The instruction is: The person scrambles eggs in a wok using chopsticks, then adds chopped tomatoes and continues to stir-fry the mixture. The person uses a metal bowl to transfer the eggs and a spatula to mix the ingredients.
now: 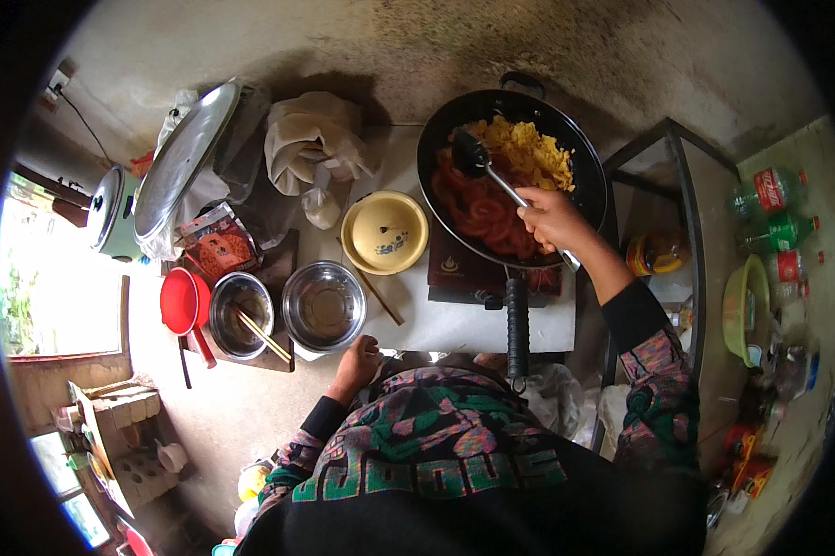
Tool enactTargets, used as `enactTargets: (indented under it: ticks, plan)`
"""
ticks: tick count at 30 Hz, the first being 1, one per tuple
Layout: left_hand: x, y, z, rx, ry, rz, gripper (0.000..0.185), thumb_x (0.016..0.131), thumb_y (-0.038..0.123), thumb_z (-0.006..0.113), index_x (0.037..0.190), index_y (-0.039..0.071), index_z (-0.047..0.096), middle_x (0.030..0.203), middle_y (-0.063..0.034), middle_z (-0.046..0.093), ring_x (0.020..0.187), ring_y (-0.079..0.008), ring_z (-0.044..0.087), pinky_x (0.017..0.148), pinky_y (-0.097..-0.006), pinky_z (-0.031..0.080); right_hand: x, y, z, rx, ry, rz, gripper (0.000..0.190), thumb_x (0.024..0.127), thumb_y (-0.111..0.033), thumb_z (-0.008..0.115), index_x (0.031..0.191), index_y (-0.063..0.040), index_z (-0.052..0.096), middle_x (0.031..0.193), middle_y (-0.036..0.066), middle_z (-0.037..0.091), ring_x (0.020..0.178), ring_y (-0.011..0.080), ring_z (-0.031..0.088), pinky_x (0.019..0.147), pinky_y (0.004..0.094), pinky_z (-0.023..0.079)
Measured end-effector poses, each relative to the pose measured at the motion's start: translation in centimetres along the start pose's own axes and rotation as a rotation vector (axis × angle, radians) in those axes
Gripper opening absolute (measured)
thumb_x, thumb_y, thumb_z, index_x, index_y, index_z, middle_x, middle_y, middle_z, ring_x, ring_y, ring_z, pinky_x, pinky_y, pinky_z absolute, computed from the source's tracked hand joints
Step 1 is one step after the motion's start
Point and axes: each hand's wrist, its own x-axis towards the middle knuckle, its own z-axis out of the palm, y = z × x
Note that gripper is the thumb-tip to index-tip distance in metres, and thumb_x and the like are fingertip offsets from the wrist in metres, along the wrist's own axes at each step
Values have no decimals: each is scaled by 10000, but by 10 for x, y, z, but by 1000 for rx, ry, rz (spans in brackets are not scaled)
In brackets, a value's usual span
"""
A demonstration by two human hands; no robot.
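My right hand [555,219] grips the metal handle of a ladle-like spoon [469,153] with a dark head. That head rests in a black wok [595,187], over the food. Scrambled egg [529,149] lies along the wok's far right side, and sliced tomatoes [476,212] fill the near left. Beneath the wok is a dark stove [452,274]; the wok's ribbed black handle [517,326] points toward me. My left hand [358,361] hangs at the table's front edge, just beside a steel bowl [324,307]. Its fingers are curled, and I see nothing in them.
A yellow lidded enamel pot [385,233] stands left of the wok. Farther left are a steel bowl with chopsticks [242,316], a red plastic ladle [183,299] and a large metal lid [188,160]. A black metal frame [692,208] rises at the right, near plastic bottles [768,191].
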Motion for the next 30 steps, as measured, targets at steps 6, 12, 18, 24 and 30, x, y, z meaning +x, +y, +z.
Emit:
enactTargets:
  ticks: [6,12,18,24,30]
  plan:
    - [-1,6,2,19,14,26,301,828,104,673,1093,0,574,945,-194,687,885,-308,693,771,-376,549,28,11,-9,-436,396,-239,390,917,-114,590,1306,-92,577,838,154,677,715,209,638,679,339,496]
    - [-1,2,1,13,12,-21,308,823,104,683,1092,0,575,949,-195,688,889,-306,694,768,-375,549,13,9,-12,-303,71,-252,415,893,-59,598,1300,6,556,950,48,659,852,161,621,781,296,495]
    - [0,9,2,37,-6,-5,317,824,115,686,1103,15,575,959,-195,691,889,-301,697,770,-375,550,-29,-25,4,-820,-119,-116,377,865,-61,551,1238,-22,586,975,269,652,941,418,642,812,442,512]
    - [4,5,6,68,-43,-15,326,834,127,687,1114,10,570,973,-167,689,895,-261,694,779,-358,552,-36,-9,-38,-723,41,-95,398,894,-60,560,1289,-16,563,1014,263,652,925,407,658,771,414,522]
    - [12,18,8,120,-51,58,358,815,163,693,1124,31,569,1007,-192,692,927,-327,690,792,-403,542,-32,5,-30,-844,-53,-115,360,863,-70,572,1220,-46,613,996,246,662,928,412,647,798,439,515]
